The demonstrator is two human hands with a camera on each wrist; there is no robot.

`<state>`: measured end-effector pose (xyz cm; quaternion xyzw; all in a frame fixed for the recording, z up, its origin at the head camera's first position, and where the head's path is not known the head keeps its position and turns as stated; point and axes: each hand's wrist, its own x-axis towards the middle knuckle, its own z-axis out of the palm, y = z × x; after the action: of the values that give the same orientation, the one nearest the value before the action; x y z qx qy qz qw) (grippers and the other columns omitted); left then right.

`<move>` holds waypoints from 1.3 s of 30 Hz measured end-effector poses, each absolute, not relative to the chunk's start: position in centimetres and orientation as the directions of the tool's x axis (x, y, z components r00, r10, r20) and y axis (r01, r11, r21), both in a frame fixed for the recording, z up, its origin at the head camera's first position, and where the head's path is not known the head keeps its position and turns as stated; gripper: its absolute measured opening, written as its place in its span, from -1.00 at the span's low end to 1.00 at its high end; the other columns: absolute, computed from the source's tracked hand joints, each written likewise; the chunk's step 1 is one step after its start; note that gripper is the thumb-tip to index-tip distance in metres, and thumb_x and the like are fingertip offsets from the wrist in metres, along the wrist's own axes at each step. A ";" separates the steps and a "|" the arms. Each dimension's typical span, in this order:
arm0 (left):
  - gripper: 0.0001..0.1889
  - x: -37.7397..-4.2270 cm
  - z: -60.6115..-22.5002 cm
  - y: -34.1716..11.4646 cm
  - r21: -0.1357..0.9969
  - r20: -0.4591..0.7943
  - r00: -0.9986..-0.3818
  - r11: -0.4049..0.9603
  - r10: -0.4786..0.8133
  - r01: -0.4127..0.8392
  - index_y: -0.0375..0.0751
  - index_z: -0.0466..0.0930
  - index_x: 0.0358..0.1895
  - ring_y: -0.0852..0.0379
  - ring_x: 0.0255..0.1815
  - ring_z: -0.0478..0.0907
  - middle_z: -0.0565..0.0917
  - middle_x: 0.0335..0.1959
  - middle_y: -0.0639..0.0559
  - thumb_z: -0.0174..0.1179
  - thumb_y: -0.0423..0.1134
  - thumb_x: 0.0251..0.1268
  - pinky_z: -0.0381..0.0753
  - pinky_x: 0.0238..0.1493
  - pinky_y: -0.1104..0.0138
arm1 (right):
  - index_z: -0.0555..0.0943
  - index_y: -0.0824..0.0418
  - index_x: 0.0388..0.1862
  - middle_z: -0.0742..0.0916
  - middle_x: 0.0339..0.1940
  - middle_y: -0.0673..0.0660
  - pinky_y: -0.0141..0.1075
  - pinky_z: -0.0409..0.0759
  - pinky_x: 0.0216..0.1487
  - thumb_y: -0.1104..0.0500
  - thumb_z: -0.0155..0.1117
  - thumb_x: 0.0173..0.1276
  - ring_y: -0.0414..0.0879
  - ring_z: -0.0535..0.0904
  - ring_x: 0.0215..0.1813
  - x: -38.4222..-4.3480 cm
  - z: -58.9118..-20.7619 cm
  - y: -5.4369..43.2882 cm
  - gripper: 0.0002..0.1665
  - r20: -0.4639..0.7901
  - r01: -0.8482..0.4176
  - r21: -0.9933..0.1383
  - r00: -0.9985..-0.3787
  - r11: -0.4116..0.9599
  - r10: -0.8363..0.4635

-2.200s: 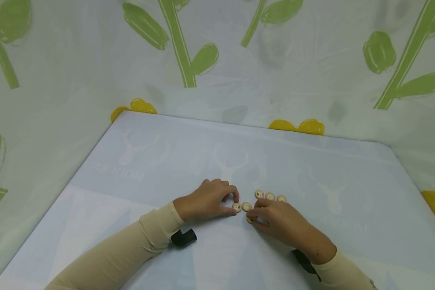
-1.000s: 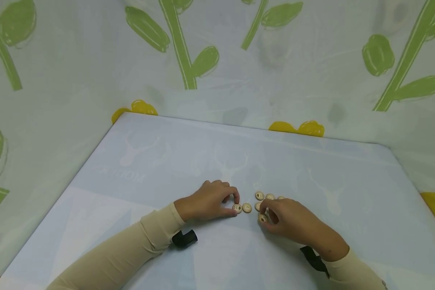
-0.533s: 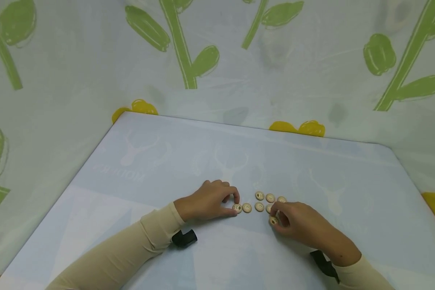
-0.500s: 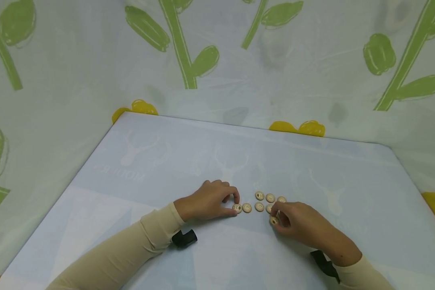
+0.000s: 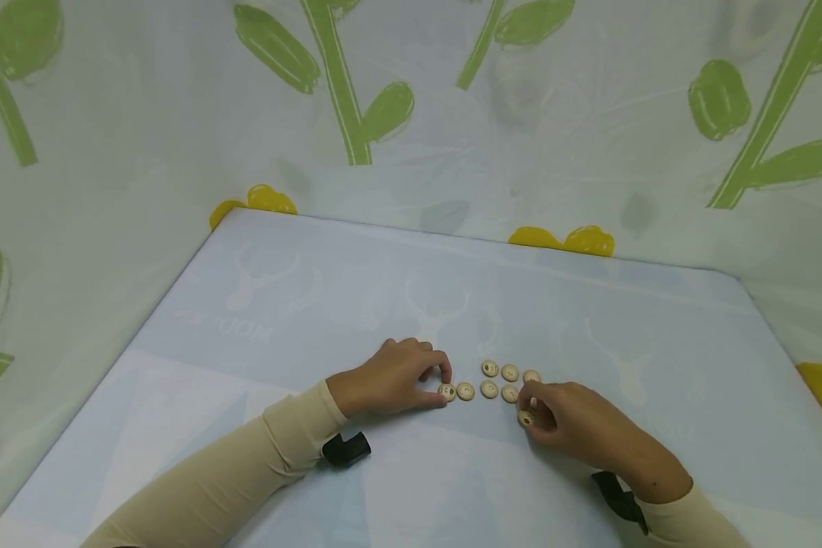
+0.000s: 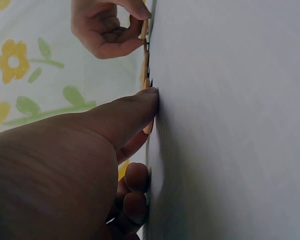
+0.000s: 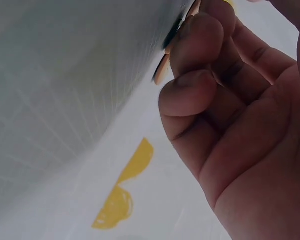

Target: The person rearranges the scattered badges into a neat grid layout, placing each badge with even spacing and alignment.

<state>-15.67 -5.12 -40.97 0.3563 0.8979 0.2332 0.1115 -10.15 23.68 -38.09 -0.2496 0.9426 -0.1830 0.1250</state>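
Small round wooden discs with dark printed marks lie on the table. In the head view, my left hand (image 5: pixel 397 378) holds the leftmost disc (image 5: pixel 447 392) between thumb and index finger. A second disc (image 5: pixel 465 391) sits right beside it. My right hand (image 5: pixel 578 426) pinches another disc (image 5: pixel 525 418), tilted a little, just in front of two short rows. The back row ends at a disc (image 5: pixel 531 377) near my right fingertips; the front row shows a disc (image 5: pixel 489 390) and one to its right (image 5: pixel 510 393). The right hand may hide more of that row.
A pale blue-white cloth with faint deer prints covers the table (image 5: pixel 356 297). Behind it hangs a curtain (image 5: pixel 438 129) with green leaves and yellow flowers. Black wrist cameras sit under the left wrist (image 5: pixel 346 450) and right wrist (image 5: pixel 619 498).
My right hand has moved rightward along the front of the rows with its disc, uncovering discs of the front row. The left hand has stayed on its disc.
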 end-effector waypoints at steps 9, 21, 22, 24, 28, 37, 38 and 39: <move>-0.78 -15.8 -41.0 -5.0 0.486 -0.037 -0.719 0.641 0.694 0.593 0.22 0.61 -0.15 0.25 -0.28 0.37 0.43 -0.44 0.25 0.40 0.08 0.21 0.26 -0.20 0.24 | 0.60 0.03 -0.20 0.49 -0.57 -0.17 -0.43 0.35 -0.46 0.30 0.46 0.18 -0.37 0.34 -0.48 -10.2 -38.0 24.1 -0.72 -0.214 -0.384 -0.425 -0.837 0.820 -0.504; -0.77 -15.8 -41.1 -5.0 0.485 -0.056 -0.719 0.648 0.692 0.587 0.23 0.61 -0.14 0.24 -0.29 0.37 0.42 -0.45 0.25 0.39 0.10 0.21 0.24 -0.21 0.25 | 0.60 0.02 -0.18 0.52 -0.56 -0.20 -0.44 0.41 -0.45 0.35 0.38 0.17 -0.37 0.37 -0.48 -10.3 -38.0 24.5 -0.70 -0.242 -0.366 -0.455 -0.827 0.812 -0.508; -0.77 -15.8 -41.1 -5.0 0.487 -0.057 -0.720 0.648 0.692 0.585 0.22 0.61 -0.14 0.24 -0.29 0.37 0.42 -0.45 0.25 0.39 0.10 0.21 0.24 -0.21 0.25 | 0.60 0.02 -0.18 0.52 -0.56 -0.20 -0.44 0.41 -0.45 0.35 0.37 0.17 -0.37 0.37 -0.48 -10.3 -38.0 24.6 -0.70 -0.243 -0.366 -0.455 -0.826 0.812 -0.509; -0.77 -15.8 -41.0 -5.0 0.486 -0.052 -0.721 0.648 0.691 0.586 0.23 0.61 -0.15 0.24 -0.29 0.37 0.43 -0.45 0.25 0.39 0.10 0.21 0.24 -0.20 0.25 | 0.60 0.01 -0.18 0.52 -0.57 -0.20 -0.44 0.41 -0.45 0.35 0.37 0.17 -0.37 0.37 -0.49 -10.3 -37.9 24.6 -0.69 -0.246 -0.362 -0.450 -0.829 0.816 -0.503; -0.77 -15.9 -40.9 -4.9 0.484 -0.045 -0.721 0.647 0.691 0.590 0.22 0.61 -0.14 0.24 -0.29 0.37 0.43 -0.44 0.24 0.39 0.10 0.21 0.25 -0.20 0.25 | 0.60 0.01 -0.17 0.51 -0.57 -0.20 -0.44 0.41 -0.45 0.34 0.39 0.16 -0.37 0.37 -0.49 -10.3 -37.9 24.6 -0.69 -0.248 -0.362 -0.444 -0.830 0.819 -0.501; -0.76 -15.7 -40.9 -4.9 0.482 -0.051 -0.722 0.650 0.690 0.587 0.21 0.61 -0.14 0.24 -0.29 0.37 0.43 -0.44 0.24 0.39 0.10 0.21 0.26 -0.21 0.25 | 0.60 0.04 -0.15 0.52 -0.56 -0.18 -0.43 0.41 -0.45 0.36 0.41 0.16 -0.36 0.38 -0.48 -10.3 -37.8 24.5 -0.66 -0.287 -0.324 -0.454 -0.829 0.830 -0.481; -0.76 -15.7 -41.0 -4.9 0.482 -0.052 -0.722 0.650 0.690 0.587 0.21 0.61 -0.14 0.24 -0.29 0.37 0.43 -0.44 0.25 0.39 0.10 0.21 0.26 -0.21 0.25 | 0.60 0.03 -0.14 0.52 -0.56 -0.18 -0.43 0.41 -0.45 0.35 0.41 0.16 -0.35 0.38 -0.48 -10.3 -37.8 24.5 -0.66 -0.291 -0.318 -0.453 -0.830 0.832 -0.476; -0.76 -15.7 -41.0 -4.9 0.482 -0.051 -0.722 0.650 0.690 0.587 0.21 0.61 -0.14 0.24 -0.29 0.37 0.43 -0.44 0.25 0.39 0.10 0.21 0.26 -0.21 0.25 | 0.60 0.03 -0.14 0.52 -0.56 -0.18 -0.43 0.41 -0.45 0.36 0.41 0.16 -0.35 0.39 -0.48 -10.2 -37.8 24.5 -0.66 -0.294 -0.313 -0.454 -0.831 0.834 -0.472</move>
<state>-15.71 -4.91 -40.97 0.3544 0.9010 0.2219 0.1156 -10.25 24.49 -37.79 -0.2096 0.9363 -0.1973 0.2013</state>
